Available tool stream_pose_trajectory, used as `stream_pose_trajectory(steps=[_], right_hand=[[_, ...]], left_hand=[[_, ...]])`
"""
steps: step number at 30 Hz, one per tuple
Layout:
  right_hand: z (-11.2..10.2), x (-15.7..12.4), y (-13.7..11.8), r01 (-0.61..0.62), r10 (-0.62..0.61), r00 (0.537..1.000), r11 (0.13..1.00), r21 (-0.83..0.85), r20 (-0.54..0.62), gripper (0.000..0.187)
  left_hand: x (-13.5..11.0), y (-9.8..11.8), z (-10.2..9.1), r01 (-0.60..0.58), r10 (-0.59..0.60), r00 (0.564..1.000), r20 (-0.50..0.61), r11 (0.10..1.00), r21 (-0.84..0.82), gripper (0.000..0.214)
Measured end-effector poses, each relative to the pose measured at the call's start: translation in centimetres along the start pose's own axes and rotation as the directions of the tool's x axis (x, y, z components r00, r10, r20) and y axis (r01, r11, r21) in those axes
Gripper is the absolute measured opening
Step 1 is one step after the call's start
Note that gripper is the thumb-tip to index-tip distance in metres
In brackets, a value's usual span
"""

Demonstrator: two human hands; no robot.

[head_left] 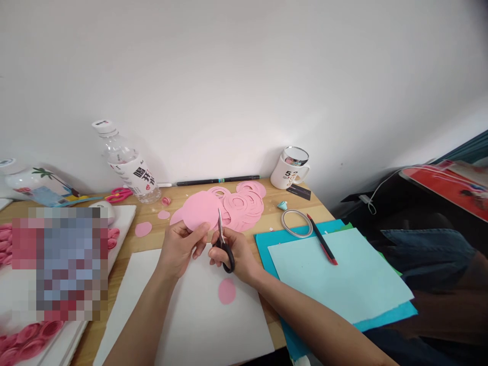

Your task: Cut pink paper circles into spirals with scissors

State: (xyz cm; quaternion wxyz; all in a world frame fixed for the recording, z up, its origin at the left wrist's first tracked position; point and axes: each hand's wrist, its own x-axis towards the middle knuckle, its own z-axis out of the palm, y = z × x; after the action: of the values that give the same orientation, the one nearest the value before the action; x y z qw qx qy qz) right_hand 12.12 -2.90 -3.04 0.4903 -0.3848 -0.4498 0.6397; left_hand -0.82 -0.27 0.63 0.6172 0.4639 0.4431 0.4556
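My left hand (pixel 183 243) pinches the lower edge of a pink paper circle (pixel 202 206) between thumb and fingers. In my right hand (pixel 236 249) is a pair of black-handled scissors (pixel 227 258), its blades pointing up at the circle's right edge. Whether the blades touch the paper I cannot tell. Behind the circle lies a heap of pink paper rings and spirals (pixel 246 206). A smaller pink disc (pixel 227 291) rests on the white board (pixel 190 325) below my hands.
Left are a water bottle (pixel 131 162), pink scissors (pixel 119 194) and a board with pink paper roses (pixel 32 338). Right are a white mug (pixel 288 173), a tape roll (pixel 296 223), a black-red pen (pixel 322 240) and pale blue paper sheets (pixel 339 279). A wall stands behind.
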Motion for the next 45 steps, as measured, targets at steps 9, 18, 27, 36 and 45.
stream_pose_trajectory(steps=[9,18,27,36,45], right_hand=[[0.11,0.08,-0.20,0.037,-0.037,0.999,0.998,-0.045,0.006,0.048],[-0.13,0.19,-0.12,0.076,-0.076,0.997,0.997,0.014,0.028,0.047],[-0.06,0.00,-0.35,0.071,-0.071,0.997,0.997,0.008,0.019,0.046],[0.16,-0.05,-0.87,0.038,-0.038,0.999,0.999,-0.015,-0.005,0.047],[0.11,0.01,-0.44,0.034,-0.034,0.999,0.999,-0.004,-0.012,0.044]], left_hand=[[0.02,-0.36,-0.08,0.008,-0.003,0.998,-0.063,0.997,0.074,0.033],[0.00,-0.31,-0.02,-0.024,0.029,0.999,-0.030,0.989,0.145,0.029],[0.03,-0.21,-0.08,-0.037,0.041,0.999,-0.034,0.992,0.117,0.023],[0.09,-0.07,-0.06,-0.049,0.052,0.998,-0.040,0.995,0.084,0.030],[0.13,-0.19,-0.22,-0.060,0.063,0.997,-0.045,0.997,0.051,0.033]])
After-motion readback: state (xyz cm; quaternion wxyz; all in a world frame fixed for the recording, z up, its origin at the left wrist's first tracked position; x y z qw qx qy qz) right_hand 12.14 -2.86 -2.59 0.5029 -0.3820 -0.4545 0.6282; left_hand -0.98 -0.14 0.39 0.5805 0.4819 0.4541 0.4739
